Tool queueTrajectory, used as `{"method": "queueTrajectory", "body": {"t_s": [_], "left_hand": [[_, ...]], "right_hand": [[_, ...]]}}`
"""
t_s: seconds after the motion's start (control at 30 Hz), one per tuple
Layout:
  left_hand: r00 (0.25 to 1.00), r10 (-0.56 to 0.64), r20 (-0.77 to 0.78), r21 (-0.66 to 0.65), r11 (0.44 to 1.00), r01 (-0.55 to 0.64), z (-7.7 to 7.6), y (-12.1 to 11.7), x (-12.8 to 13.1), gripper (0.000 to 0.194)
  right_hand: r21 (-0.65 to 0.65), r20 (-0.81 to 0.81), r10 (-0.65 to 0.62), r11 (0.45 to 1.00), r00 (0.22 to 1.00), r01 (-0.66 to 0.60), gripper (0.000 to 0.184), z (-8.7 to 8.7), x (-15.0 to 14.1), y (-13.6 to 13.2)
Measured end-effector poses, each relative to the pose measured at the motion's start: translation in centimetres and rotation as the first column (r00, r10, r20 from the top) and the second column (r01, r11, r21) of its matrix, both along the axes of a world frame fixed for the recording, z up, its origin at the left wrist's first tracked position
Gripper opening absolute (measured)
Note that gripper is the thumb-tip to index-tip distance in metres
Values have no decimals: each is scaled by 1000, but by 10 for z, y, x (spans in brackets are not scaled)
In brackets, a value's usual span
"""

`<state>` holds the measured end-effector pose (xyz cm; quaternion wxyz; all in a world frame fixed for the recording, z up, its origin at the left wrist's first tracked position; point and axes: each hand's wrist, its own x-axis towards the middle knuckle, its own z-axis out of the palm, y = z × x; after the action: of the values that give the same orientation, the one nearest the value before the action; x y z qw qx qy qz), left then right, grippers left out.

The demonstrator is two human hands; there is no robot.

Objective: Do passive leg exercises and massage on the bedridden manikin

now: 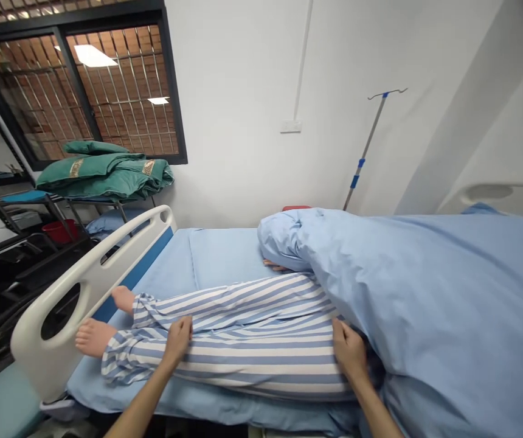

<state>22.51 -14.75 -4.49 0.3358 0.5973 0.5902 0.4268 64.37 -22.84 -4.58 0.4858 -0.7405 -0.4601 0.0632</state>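
Striped blue-and-white trousers (pixel 261 359) cover two legs lying along the bed, with two bare feet (pixel 95 336) at the left end. My left hand (pixel 180 337) is closed in a fist against the nearer leg, around the shin. Against the upper thigh rests my right hand (pixel 349 347), also closed, next to the edge of a bunched blue quilt (pixel 407 286). Whether either fist pinches the trouser cloth is hidden by the fingers. Fingertips of a lying figure's hand (pixel 276 265) stick out from under the quilt, which hides the upper body.
A white footboard (pixel 86 280) with blue trim rises at the left end of the light-blue sheet (pixel 225 255). An IV pole (pixel 371 140) stands by the wall. Green folded bedding (pixel 106 173) is piled under the window. A pale headboard (pixel 508 193) is at the right.
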Motion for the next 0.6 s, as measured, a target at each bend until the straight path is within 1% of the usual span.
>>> {"method": "queueTrajectory", "body": {"t_s": [0.07,0.13,0.23,0.3,0.4,0.47,0.53,0.6], "left_hand": [[997,51,-56,8,999,-50,0,4,-39,42],[987,92,-135,16,996,-90,-3,7,-69,42],[962,123,-244,17,992,-122,-13,10,-95,41],[928,149,-341,10,988,-154,-21,11,-101,38],[832,219,-510,-6,966,-258,-30,10,-97,33],[776,237,-584,-9,954,-299,-32,9,-93,32],[751,224,-622,-4,957,-289,-32,8,-91,32],[740,214,-638,8,963,-271,-31,7,-91,33]], "right_hand": [[-26,17,-12,1000,1000,12,41,-1,0,1],[-59,25,-19,998,999,21,42,-2,1,2],[-114,31,-41,992,999,44,42,-6,2,4],[-154,49,-59,986,997,66,42,-8,3,6],[-194,88,-63,978,994,79,42,-7,2,8],[-221,121,-48,972,991,75,40,-4,2,9],[-289,173,-51,952,984,100,39,0,1,11],[-369,237,-60,918,970,147,37,4,-7,14]]}}
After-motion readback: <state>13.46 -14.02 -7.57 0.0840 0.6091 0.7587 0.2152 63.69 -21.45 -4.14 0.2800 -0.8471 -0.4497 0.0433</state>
